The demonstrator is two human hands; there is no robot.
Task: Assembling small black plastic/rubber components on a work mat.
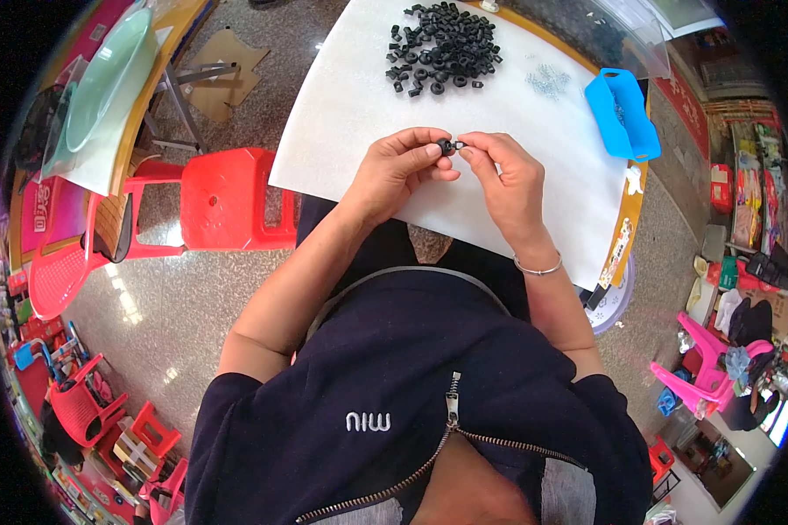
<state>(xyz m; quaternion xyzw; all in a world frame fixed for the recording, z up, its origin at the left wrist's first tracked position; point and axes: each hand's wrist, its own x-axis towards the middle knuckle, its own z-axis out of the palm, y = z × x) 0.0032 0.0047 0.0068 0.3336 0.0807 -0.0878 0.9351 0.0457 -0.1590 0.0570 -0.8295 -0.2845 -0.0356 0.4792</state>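
Above the near part of the white tabletop (341, 114), my left hand (394, 175) pinches a small black round part (446, 147) between thumb and fingers. My right hand (510, 179) is closed in a pinch on a tiny shiny piece (460, 145) right against that part. The fingertips hide most of both, so I cannot tell how they join. Beyond my hands lies a pile of small black ring-shaped parts (446, 44). To its right, small silvery pieces (547, 81) are spread on the white surface.
A blue plastic basket (623, 118) with small pieces inside stands at the table's right edge. Left of the table is a red plastic stool (228, 199). Another table at far left holds a pale green basin (109, 83). A pink chair (705, 367) stands at right.
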